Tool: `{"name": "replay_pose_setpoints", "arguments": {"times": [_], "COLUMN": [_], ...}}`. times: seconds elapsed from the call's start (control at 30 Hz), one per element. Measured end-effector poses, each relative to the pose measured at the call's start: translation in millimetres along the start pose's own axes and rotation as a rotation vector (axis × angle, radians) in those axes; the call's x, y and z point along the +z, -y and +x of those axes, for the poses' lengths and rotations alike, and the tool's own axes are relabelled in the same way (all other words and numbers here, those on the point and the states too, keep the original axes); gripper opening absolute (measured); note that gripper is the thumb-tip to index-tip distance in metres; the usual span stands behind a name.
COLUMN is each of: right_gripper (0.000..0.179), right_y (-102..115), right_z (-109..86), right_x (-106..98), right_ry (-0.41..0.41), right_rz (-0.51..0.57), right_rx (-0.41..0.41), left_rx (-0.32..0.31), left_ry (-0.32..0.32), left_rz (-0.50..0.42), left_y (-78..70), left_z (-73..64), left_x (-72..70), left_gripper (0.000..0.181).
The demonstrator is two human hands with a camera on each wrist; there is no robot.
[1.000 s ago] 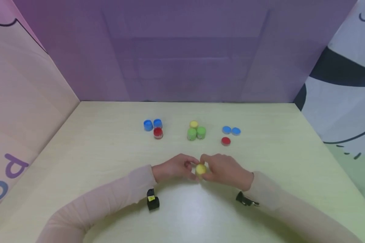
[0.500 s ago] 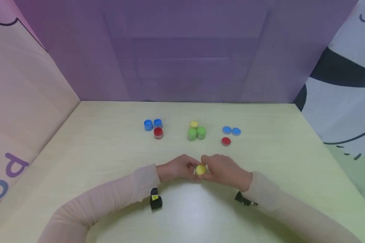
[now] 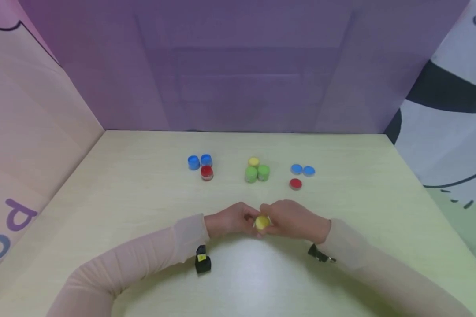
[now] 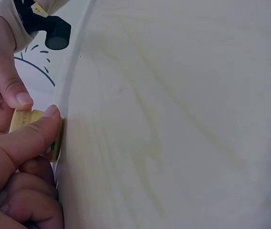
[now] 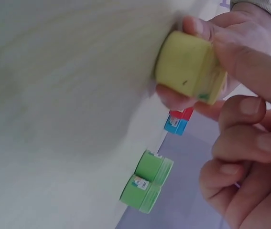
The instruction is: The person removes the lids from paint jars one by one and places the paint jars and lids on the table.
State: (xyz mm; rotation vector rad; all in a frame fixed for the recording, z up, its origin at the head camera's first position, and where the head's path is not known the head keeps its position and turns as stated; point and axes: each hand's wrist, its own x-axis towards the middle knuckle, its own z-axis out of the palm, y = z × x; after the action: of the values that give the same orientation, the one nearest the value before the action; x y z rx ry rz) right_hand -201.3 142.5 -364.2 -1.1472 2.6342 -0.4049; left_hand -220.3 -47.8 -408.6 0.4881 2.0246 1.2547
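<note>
In the head view, a small yellow tub [image 3: 262, 222] is between both hands, low over the table near the middle. My left hand [image 3: 234, 220] grips it from the left, with thumb and fingers around its body. From the other side, my right hand [image 3: 295, 221] pinches the lid end with thumb and fingertips. The right wrist view shows the yellow tub's smooth body [image 5: 180, 64] and its lid rim [image 5: 211, 78], with the right hand's remaining fingers curled. Seen from the left wrist, the left thumb lies across the tub and hides part of it.
Behind the hands stand two green tubs [image 3: 251, 175] with a yellow tub [image 3: 254, 162]. To their left are two blue tubs [image 3: 193, 163] and a red tub [image 3: 207, 173]. Two blue lids [image 3: 296, 169] and a red lid [image 3: 295, 184] lie to the right. A purple panel [image 3: 242, 88] rises behind the table.
My left hand has moved slightly right and closed in on the yellow tub. The right hand has turned a little at its lid. The other tubs and lids stay put.
</note>
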Motion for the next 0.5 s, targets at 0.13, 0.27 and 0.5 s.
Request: {"name": "replay_pose_setpoints", "arguments": {"times": [0.13, 0.27, 0.5], "right_gripper": [0.023, 0.023, 0.020], "right_y": [-2.4, -5.1, -9.5], "right_z": [2.6, 3.7, 4.7], "right_x": [-0.6, -1.0, -2.8], "right_ry": [0.011, 0.007, 0.020], "right_rz": [-0.003, -0.013, -0.035], "right_rx": [-0.037, -0.067, -0.142], "left_rx": [0.002, 0.013, 0.017], "left_ry": [0.007, 0.009, 0.024], "left_rz": [0.000, 0.018, 0.028], "left_y": [0.1, -1.5, -2.5], "left_z": [0.3, 0.2, 0.9], "left_x": [-0.6, -0.9, -1.6], "left_gripper": [0.025, 0.022, 0.017]}}
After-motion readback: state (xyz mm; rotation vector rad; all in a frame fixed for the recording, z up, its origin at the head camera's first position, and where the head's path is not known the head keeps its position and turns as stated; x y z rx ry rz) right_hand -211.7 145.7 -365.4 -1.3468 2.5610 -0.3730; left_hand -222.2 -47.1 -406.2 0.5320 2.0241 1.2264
